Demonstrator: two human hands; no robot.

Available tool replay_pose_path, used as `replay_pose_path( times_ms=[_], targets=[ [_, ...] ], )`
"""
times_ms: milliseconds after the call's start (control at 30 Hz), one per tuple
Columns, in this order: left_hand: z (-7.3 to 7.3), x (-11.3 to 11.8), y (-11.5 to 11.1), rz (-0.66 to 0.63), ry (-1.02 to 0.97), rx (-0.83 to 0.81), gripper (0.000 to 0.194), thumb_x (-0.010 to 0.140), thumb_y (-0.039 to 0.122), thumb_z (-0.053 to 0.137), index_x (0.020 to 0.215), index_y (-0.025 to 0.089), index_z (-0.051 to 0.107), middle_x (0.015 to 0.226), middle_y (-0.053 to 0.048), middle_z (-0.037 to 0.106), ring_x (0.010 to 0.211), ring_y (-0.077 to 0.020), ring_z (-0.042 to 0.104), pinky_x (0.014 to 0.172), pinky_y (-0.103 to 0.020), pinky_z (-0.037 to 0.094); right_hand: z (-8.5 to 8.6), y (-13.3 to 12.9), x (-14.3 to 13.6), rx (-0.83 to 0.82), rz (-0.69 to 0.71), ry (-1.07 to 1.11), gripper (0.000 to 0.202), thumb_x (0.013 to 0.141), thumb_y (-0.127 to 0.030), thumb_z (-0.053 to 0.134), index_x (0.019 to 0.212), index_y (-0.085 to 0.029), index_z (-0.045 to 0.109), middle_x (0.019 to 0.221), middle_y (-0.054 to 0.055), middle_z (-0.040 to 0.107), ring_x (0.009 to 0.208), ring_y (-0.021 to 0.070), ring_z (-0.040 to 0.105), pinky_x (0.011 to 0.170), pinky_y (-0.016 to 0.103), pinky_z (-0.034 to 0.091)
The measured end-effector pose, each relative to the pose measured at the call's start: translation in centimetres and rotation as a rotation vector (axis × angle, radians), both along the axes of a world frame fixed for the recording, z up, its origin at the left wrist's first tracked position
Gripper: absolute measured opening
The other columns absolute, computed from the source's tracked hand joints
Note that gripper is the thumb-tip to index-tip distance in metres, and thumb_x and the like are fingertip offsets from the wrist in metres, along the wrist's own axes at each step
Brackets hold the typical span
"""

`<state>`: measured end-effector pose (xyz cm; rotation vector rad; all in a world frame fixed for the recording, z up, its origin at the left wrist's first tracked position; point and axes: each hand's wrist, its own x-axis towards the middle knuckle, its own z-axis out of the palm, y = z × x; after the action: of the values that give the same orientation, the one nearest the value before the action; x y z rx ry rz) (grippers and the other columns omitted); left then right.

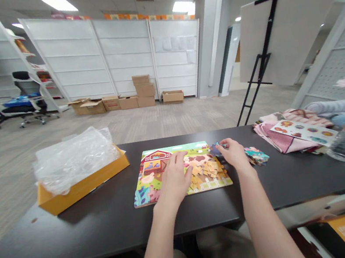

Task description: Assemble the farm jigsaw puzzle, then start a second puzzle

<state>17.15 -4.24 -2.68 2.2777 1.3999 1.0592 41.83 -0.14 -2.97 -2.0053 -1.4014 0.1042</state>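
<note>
Room runs between the yellow box (88, 183) and puzzle board (146, 169) (piled pieces (211, 168) obstruct the board's right)

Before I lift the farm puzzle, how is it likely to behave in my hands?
The farm puzzle should be fairly stiff, judging by its flat lie and straight edges. It looks thin, so probably light for its size. Tilting would likely spill the tan pieces, which lie heaped loosely on it.

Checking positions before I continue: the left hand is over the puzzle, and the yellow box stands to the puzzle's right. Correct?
The side is wrong: the head view shows the yellow box to the left of the puzzle. The left hand is over the puzzle.
</note>
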Motion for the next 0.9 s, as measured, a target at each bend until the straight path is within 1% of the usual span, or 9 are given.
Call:
replay_pose_path(
  times_ms=[167, 267, 367, 400, 467, 533, 600, 767, 900],
  targets=[
    [0.1, -0.4, -0.4, -0.021, 0.113, -0.064, 0.034, 0.096, 0.026, 0.054, 0.129, 0.019, 0.056, 0.13, -0.012, 0.062, 0.123, -0.0285, 0.059, 0.104, -0.045, 0.05, -0.5, -0.2, 0.3, -0.031, -0.024, -0.083, 0.025, 0.089, -0.034, 0.063, 0.104, -0.017, 0.074, 0.103, 0.014, 0.077, 0.1, 0.0287, 0.07, 0.086, 0.035, 0.049],
    [0.0, -0.9, -0.5, -0.025, 0.155, -0.101, 0.035, 0.096, 0.027, 0.054, 0.13, 0.019, 0.057, 0.13, -0.012, 0.064, 0.123, -0.0288, 0.059, 0.105, -0.045, 0.049, -0.6, -0.3, 0.8, -0.071, -0.078, -0.092, 0.027, 0.089, -0.037, 0.062, 0.104, -0.018, 0.074, 0.104, 0.015, 0.077, 0.1, 0.031, 0.07, 0.084, 0.037, 0.049],
    [-0.3, -1.3, -0.5, -0.021, 0.17, -0.119, 0.035, 0.095, 0.027, 0.054, 0.129, 0.019, 0.058, 0.131, -0.012, 0.064, 0.125, -0.0284, 0.059, 0.106, -0.044, 0.048, -0.7, -0.2, 1.0, -0.043, -0.096, -0.13, 0.031, 0.089, -0.038, 0.06, 0.106, -0.016, 0.075, 0.107, 0.017, 0.075, 0.102, 0.0318, 0.069, 0.087, 0.039, 0.049],
    [-0.3, -1.4, -0.5, -0.022, 0.176, -0.122, 0.034, 0.095, 0.028, 0.054, 0.128, 0.019, 0.059, 0.13, -0.012, 0.065, 0.125, -0.0283, 0.059, 0.106, -0.043, 0.047, -0.7, -0.1, 0.9, -0.015, -0.077, -0.148, 0.033, 0.089, -0.039, 0.06, 0.108, -0.016, 0.075, 0.109, 0.018, 0.074, 0.103, 0.0316, 0.068, 0.088, 0.04, 0.049],
    [-0.4, -1.5, -0.5, -0.037, 0.193, -0.124, 0.033, 0.095, 0.029, 0.055, 0.125, 0.018, 0.06, 0.127, -0.012, 0.065, 0.124, -0.0282, 0.06, 0.107, -0.043, 0.047, -0.7, 0.0, 0.4, 0.023, 0.016, -0.187, 0.034, 0.088, -0.04, 0.063, 0.109, -0.017, 0.075, 0.113, 0.017, 0.072, 0.106, 0.0304, 0.066, 0.092, 0.04, 0.048],
    [-0.4, -1.5, -0.5, -0.072, 0.214, -0.127, 0.032, 0.095, 0.031, 0.056, 0.124, 0.018, 0.062, 0.124, -0.012, 0.066, 0.123, -0.029, 0.06, 0.107, -0.044, 0.047, -0.8, 0.1, -0.1, 0.003, 0.143, -0.225, 0.031, 0.085, -0.039, 0.067, 0.107, -0.02, 0.077, 0.116, 0.015, 0.071, 0.108, 0.0297, 0.065, 0.095, 0.04, 0.047],
    [-0.3, -1.4, -0.7, -0.106, 0.228, -0.137, 0.035, 0.093, 0.034, 0.06, 0.125, 0.018, 0.062, 0.124, -0.013, 0.067, 0.123, -0.0304, 0.06, 0.107, -0.045, 0.047, -0.8, 0.1, -0.5, -0.052, 0.207, -0.249, 0.026, 0.084, -0.037, 0.069, 0.105, -0.024, 0.078, 0.117, 0.013, 0.071, 0.107, 0.0298, 0.065, 0.094, 0.04, 0.047],
    [0.1, -1.3, -0.8, -0.159, 0.234, -0.177, 0.048, 0.086, 0.037, 0.07, 0.128, 0.017, 0.061, 0.13, -0.013, 0.065, 0.124, -0.0321, 0.06, 0.109, -0.046, 0.046, -0.7, -0.1, -0.4, -0.14, 0.058, -0.244, 0.027, 0.084, -0.03, 0.065, 0.107, -0.026, 0.078, 0.121, 0.013, 0.069, 0.102, 0.033, 0.065, 0.084, 0.042, 0.049],
    [0.3, -1.6, -0.9, -0.172, 0.231, -0.202, 0.053, 0.082, 0.04, 0.074, 0.129, 0.018, 0.062, 0.133, -0.013, 0.064, 0.126, -0.0327, 0.058, 0.109, -0.047, 0.045, -0.8, -0.2, -0.2, -0.147, -0.031, -0.25, 0.029, 0.082, -0.026, 0.063, 0.107, -0.026, 0.078, 0.12, 0.014, 0.069, 0.104, 0.0358, 0.065, 0.083, 0.044, 0.049]
  ],
)
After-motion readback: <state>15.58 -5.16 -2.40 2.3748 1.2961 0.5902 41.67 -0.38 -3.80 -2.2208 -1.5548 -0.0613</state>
